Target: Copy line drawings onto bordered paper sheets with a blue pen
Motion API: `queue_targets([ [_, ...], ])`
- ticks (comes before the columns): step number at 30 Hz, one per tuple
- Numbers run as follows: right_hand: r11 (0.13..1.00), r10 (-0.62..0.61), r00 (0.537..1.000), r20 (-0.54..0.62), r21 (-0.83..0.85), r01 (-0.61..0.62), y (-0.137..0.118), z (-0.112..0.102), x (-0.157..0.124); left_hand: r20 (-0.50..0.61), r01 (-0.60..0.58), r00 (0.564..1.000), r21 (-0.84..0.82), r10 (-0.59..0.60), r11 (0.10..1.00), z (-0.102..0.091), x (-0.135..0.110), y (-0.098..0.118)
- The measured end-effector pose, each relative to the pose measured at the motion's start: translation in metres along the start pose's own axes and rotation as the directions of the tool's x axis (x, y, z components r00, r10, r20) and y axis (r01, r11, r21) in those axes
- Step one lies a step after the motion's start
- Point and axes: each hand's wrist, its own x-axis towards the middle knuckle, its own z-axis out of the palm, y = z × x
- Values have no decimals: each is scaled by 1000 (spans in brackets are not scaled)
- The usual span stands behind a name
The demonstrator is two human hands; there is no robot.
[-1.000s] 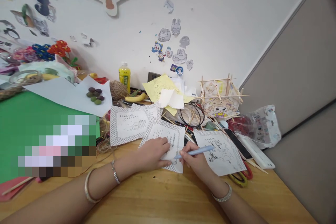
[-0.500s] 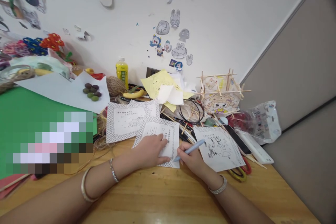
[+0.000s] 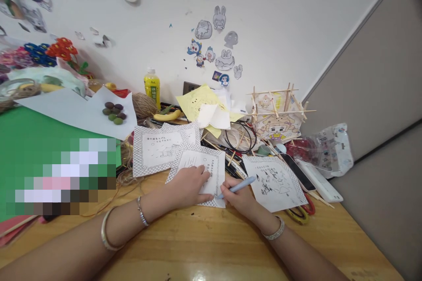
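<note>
A light blue pen [image 3: 242, 184] is gripped in my right hand [image 3: 238, 195], its tip at the lower right corner of a white sheet [image 3: 216, 171]. That sheet carries handwriting, line drawing and a crosshatched border. Flat across the sheet's lower left lies my left hand [image 3: 189, 186], fingers spread, covering part of the drawing. Behind it, a similar bordered sheet [image 3: 158, 149] shows writing and a small sketch. To the right of my right hand rests another drawn sheet [image 3: 275, 182] with dark brush-like figures.
Beyond the sheets are pens and sticks, a yellow paper [image 3: 189, 101], a stick-frame box [image 3: 278, 125], a phone [image 3: 298, 173] and scissors [image 3: 298, 216]. A drink bottle [image 3: 151, 88] stands by the wall. Green board [image 3: 49, 140] covers the table's left side.
The view has shifted slightly, so most things sit a little higher. My right hand and the pen tip have moved slightly left along the sheet's lower corner; my left hand stays in place.
</note>
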Motion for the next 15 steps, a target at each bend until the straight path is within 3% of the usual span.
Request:
queue_targets([
  [15,994,80,997,-21,77,-78,4,0,-2,-23,-12,1000,-13,12,1000,4,-1,-2],
])
